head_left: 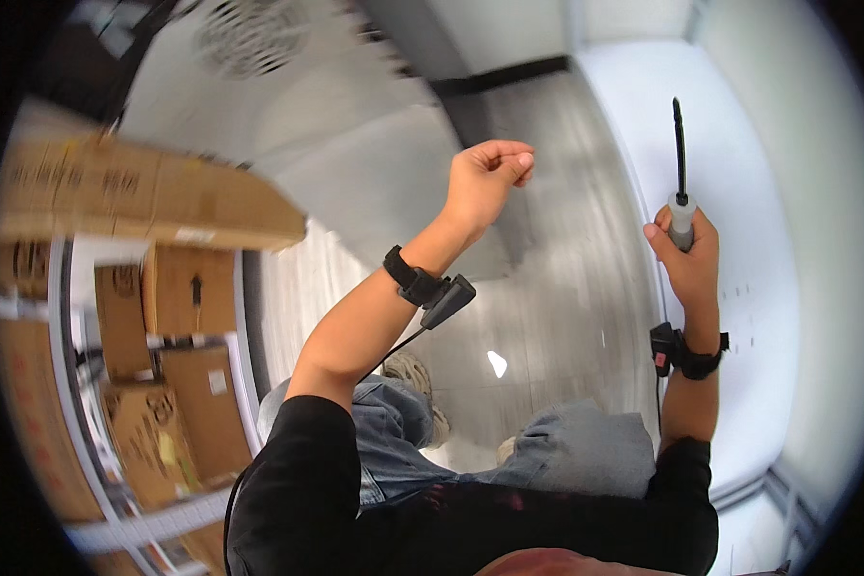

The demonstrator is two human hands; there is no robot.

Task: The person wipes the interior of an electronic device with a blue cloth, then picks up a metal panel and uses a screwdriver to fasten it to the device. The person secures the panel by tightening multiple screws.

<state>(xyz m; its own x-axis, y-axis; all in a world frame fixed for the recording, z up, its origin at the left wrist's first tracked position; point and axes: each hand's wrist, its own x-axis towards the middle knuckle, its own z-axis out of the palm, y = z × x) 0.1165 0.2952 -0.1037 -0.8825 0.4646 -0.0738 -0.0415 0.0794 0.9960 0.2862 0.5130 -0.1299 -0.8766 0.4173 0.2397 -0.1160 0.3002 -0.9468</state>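
In my right hand (686, 254) is a screwdriver (681, 158) with a pale grey handle and a long black shaft. Its tip points away from me, and my fingers are closed round the handle. The tool is held over the white surface (749, 240) on the right. My left hand (490, 178) is raised above the floor, with thumb and fingertips pinched together. Whatever may be between those fingertips is too small to make out. Black straps with small dark devices circle both my wrists, such as the left device (448, 302).
Cardboard boxes fill a metal-framed rack (250, 374) at the left, with a long carton (144, 192) above. Ahead stands a pale grey panel (355, 144) with a round vent (252, 36). A wood-look floor (566, 288) lies below, and a white wall (816, 144) rises at the right.
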